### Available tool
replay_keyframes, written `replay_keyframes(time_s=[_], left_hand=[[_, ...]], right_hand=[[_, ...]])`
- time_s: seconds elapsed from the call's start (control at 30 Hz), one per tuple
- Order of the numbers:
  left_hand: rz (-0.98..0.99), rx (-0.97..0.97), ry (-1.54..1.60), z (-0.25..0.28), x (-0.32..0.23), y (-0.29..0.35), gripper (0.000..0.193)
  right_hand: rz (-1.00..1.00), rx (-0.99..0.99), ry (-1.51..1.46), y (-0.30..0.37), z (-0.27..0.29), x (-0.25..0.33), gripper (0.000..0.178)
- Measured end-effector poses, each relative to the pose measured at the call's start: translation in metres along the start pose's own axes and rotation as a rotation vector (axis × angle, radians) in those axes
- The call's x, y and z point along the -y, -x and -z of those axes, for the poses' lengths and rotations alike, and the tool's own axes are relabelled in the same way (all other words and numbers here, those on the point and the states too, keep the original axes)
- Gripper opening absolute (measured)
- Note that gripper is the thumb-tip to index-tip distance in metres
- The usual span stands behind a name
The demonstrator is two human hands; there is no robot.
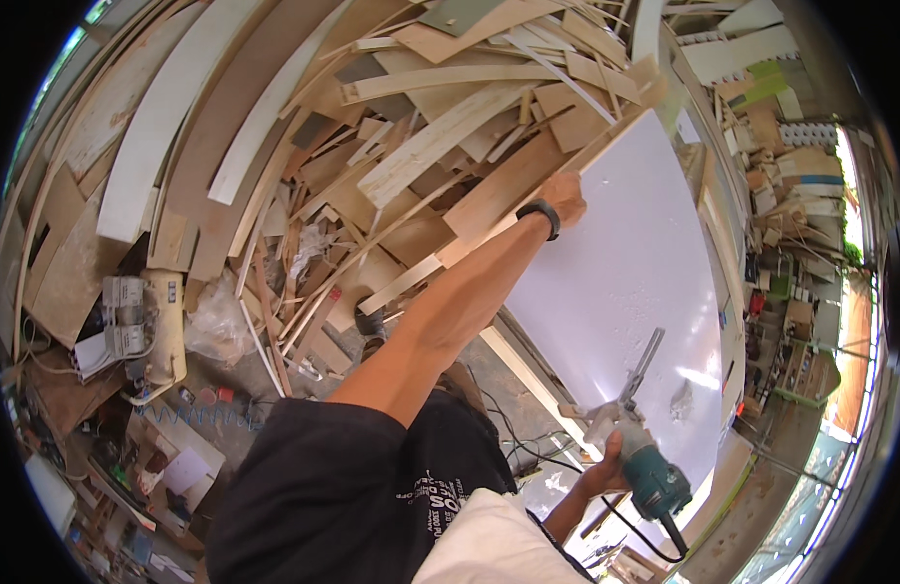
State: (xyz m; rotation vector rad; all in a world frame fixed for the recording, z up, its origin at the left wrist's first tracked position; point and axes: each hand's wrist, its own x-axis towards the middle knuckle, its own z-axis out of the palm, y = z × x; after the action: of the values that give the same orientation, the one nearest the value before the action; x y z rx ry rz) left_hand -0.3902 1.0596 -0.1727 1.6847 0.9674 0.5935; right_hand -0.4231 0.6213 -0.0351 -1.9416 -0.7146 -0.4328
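Power tool diagonal, base upper-left

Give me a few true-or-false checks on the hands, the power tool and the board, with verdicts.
1. The right hand holds the teal power tool. True.
2. The left hand holds a second power tool. False: it is at the edge of the white board.
3. A dark band circles the left wrist. True.
4. The wood offcuts are stacked neatly. False: they lie in a jumbled pile.
5. Light glares off part of the board. True.
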Motion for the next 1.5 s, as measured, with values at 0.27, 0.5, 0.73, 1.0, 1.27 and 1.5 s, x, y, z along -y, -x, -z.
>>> replay_keyframes(time_s=[0.27,0.5,0.73,1.0,1.27,1.5], left_hand=[[-0.135,-0.411,-0.002,0.001,0.009,0.048,0.009],[-0.08,-0.446,0.235,0.029,0.024,0.116,0.008],[-0.073,-0.436,0.425,0.04,0.054,0.154,0.013],[-0.081,-0.306,0.575,0.05,0.108,0.176,0.018],[-0.036,-0.141,0.35,0.055,0.183,0.179,0.013],[0.023,-0.153,0.509,0.074,0.144,0.151,0.028]], right_hand=[[-0.114,-0.18,0.132,0.031,0.037,-0.01,0.065],[-0.049,-0.143,0.064,0.012,0.01,-0.015,0.065],[-0.05,-0.115,0.023,-0.004,-0.004,-0.009,0.055],[-0.245,-0.169,-0.066,-0.004,0.001,-0.009,0.058],[-0.383,-0.327,-0.118,0.005,-0.001,-0.003,0.052],[-0.472,-0.422,-0.079,0.024,0.006,-0.001,0.057]])
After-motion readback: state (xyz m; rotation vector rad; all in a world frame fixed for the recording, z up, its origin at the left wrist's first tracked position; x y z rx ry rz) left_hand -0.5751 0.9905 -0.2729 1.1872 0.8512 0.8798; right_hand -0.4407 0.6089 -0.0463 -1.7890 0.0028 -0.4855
